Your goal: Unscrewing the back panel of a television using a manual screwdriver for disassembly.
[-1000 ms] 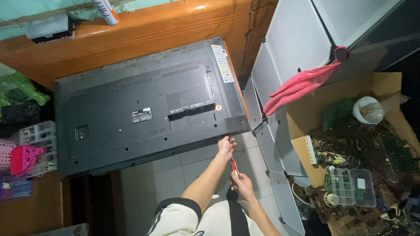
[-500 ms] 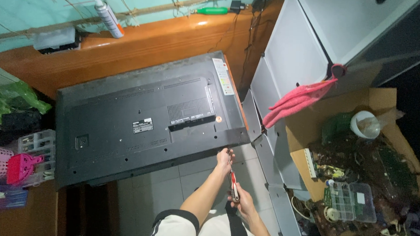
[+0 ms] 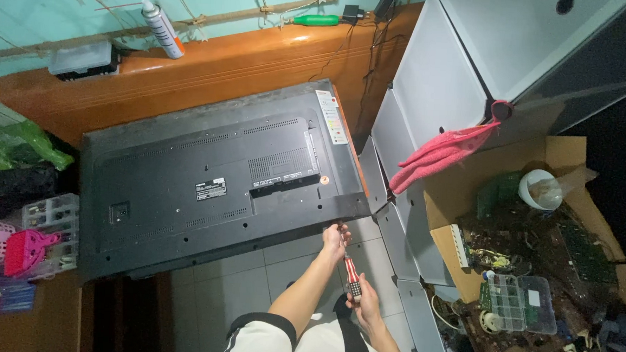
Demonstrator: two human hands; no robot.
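While the left hand [image 3: 335, 238] pinches the television [image 3: 214, 179] corner, the right hand [image 3: 364, 301], wrapped around the screwdriver [image 3: 351, 276], should stay square there.

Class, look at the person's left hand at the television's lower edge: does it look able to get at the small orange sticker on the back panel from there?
Probably yes. The left hand sits at the television edge just below the orange sticker, with bare panel between them.
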